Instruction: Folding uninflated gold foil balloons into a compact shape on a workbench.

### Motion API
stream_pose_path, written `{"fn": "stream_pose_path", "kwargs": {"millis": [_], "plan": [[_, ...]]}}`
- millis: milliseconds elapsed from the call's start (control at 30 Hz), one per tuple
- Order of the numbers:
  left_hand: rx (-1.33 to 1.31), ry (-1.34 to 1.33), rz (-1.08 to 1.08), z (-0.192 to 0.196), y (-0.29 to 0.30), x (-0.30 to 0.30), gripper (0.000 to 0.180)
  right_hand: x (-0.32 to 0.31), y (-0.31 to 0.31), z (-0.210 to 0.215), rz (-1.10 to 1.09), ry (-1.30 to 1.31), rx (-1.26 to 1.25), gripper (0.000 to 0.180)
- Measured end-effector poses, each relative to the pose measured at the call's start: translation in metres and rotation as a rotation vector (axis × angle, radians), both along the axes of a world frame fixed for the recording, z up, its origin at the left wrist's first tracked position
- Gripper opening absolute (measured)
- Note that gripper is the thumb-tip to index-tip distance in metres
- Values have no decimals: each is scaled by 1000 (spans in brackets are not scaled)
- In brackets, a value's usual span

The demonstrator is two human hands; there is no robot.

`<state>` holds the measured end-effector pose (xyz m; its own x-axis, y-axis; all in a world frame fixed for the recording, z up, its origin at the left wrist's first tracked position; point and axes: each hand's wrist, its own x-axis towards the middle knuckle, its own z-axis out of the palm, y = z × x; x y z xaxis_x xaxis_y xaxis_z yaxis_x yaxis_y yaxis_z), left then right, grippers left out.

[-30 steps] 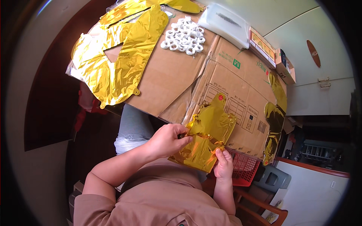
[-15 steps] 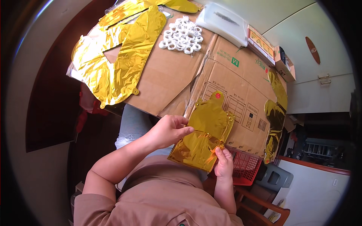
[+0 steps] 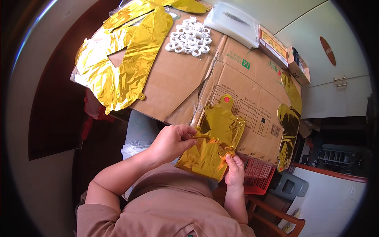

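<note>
Foil balloon (image 3: 215, 142) now creased — both hands pinching.

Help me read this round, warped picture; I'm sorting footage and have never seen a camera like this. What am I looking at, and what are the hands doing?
The picture comes from a wide fisheye camera worn on a person's head, looking down, so straight edges bend near the rim. No machine is here, only two bare hands. The left hand and the right hand each have a grip on a side edge of a small gold foil balloon, flat and uninflated, held above the lap. In front lies flattened brown cardboard as a work surface. On it, far left, rests a stack of larger gold foil balloons, with a heap of small white rings beside it and a clear plastic packet beyond. A red basket sits low on the right.
</note>
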<state>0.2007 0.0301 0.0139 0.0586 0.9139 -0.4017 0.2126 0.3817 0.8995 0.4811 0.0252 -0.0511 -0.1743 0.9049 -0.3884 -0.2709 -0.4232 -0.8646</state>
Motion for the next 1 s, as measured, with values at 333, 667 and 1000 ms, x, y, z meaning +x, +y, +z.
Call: {"fn": "stream_pose_path", "kwargs": {"millis": [333,667,1000], "plan": [[82,-20,117,2,-12,0,54,3,-2,-1,-54,-10,-6,19],[27,-447,294,-50,-36,21,21,5,0,-1,-64,31,-68,19],[39,-410,334,-42,-22,27,15,12,0,-5,-47,39,-63,20]]}}
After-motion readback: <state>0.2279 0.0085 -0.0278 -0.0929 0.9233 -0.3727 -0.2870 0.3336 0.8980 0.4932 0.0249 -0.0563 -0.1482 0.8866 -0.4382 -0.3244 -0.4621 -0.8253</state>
